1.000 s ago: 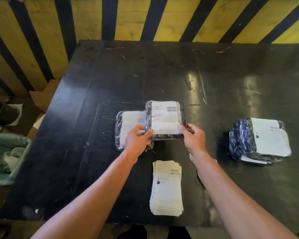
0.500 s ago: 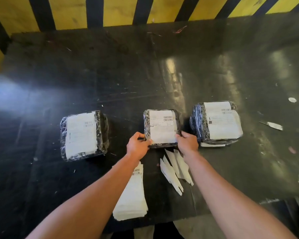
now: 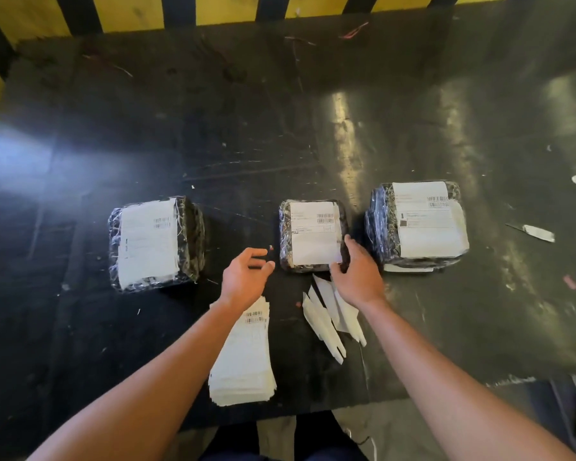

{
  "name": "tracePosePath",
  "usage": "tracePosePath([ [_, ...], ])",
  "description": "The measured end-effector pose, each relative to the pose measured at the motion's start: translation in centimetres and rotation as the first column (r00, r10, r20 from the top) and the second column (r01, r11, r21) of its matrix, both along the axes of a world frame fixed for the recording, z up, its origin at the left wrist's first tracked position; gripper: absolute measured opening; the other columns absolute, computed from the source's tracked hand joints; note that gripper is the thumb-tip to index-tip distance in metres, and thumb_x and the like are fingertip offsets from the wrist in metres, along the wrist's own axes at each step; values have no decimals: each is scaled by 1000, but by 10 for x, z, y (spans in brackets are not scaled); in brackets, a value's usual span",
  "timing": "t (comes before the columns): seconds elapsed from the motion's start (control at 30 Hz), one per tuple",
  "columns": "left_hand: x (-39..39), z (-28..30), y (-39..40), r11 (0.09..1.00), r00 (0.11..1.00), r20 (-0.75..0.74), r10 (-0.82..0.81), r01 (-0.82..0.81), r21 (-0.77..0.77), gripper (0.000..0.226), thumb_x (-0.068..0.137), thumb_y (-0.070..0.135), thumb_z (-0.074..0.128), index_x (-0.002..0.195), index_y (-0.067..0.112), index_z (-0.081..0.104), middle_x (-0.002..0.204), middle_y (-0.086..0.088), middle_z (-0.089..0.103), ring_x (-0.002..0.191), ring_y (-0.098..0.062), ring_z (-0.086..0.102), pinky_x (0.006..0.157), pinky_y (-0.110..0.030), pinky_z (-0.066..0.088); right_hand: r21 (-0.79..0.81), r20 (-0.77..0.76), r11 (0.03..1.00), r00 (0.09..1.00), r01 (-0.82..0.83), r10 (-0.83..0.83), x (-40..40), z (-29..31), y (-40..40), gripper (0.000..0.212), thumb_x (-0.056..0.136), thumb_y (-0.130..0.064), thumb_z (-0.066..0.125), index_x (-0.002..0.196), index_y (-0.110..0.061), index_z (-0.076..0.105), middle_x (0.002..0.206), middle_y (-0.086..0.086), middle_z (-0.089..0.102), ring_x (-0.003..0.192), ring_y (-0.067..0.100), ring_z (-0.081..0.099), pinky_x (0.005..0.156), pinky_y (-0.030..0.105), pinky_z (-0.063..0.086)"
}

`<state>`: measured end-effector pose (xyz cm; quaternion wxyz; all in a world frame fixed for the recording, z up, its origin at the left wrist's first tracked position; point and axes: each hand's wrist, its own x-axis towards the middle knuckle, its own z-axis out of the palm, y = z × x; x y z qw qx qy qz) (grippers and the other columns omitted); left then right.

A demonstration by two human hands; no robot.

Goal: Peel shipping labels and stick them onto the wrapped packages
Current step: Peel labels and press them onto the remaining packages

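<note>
With the middle package (image 3: 314, 235) labelled on the table (image 3: 246, 128), right hand (image 3: 358, 272) resting fingers spread on its corner, the empty, loosely open left hand (image 3: 246, 277) likely turns to the label stack (image 3: 243, 357) next.

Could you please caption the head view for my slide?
Right hand touching the small middle black-wrapped labelled package; left hand open above the white label stack.
</note>
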<state>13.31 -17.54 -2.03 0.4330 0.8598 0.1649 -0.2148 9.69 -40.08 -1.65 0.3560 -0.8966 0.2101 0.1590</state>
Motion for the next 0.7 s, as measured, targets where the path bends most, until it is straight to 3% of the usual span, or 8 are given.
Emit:
tracePosePath([
  [0.1, -26, 12, 34, 999, 998, 65, 26, -24, -29, 28, 101, 27, 70, 129, 27, 67, 109, 12, 71, 90, 1, 67, 72, -13, 51, -85, 209, 992, 971, -96, 112, -23, 8, 19, 54, 100, -26, 64, 151, -16, 50, 152, 3, 50, 144, 23, 41, 117, 39, 40],
  [0.17, -50, 14, 59, 994, 994, 53, 94, -92, -52, 24, 100, 26, 70, 124, 27, 69, 105, 11, 72, 95, -3, 69, 84, -26, 60, -91, 278, 987, 948, -136, 156, -42, 7, 38, 40, 96, -25, 66, 135, -18, 61, 133, 1, 60, 126, 20, 52, 105, 36, 47],
  [0.23, -77, 13, 83, 980, 980, 20, 197, -197, -35, 23, 100, 25, 71, 123, 25, 71, 104, 8, 74, 95, -5, 69, 88, -34, 61, -3, 198, 990, 970, -143, 141, -59, 5, 60, 27, 96, -28, 69, 121, -21, 65, 113, -6, 66, 105, 13, 60, 90, 32, 52],
  [0.37, -126, 2, 115, 949, 945, -89, 315, -312, 51, 27, 98, 27, 73, 124, 22, 67, 103, 6, 72, 88, -4, 66, 71, -22, 50, 142, -111, 987, 990, -73, 89, -87, -9, 103, 20, 94, -39, 75, 104, -25, 65, 86, -11, 68, 81, 9, 66, 72, 26, 55],
  [0.53, -152, -14, 124, 970, 946, -215, 241, -241, 30, 30, 97, 29, 75, 124, 24, 65, 102, 5, 75, 93, -10, 72, 68, -23, 54, 189, -298, 979, 954, 72, -13, -101, -25, 140, 36, 85, -49, 83, 95, -20, 65, 89, -8, 68, 83, 9, 64, 66, 26, 46],
  [0.7, -154, -16, 122, 979, 946, -250, 204, -198, 49, 28, 95, 25, 78, 118, 25, 62, 107, 2, 74, 99, -15, 72, 59, -22, 52, 175, -326, 965, 937, 195, -130, -100, -32, 156, 31, 83, -36, 88, 90, -12, 69, 90, -3, 70, 82, 11, 63, 65, 27, 45],
])
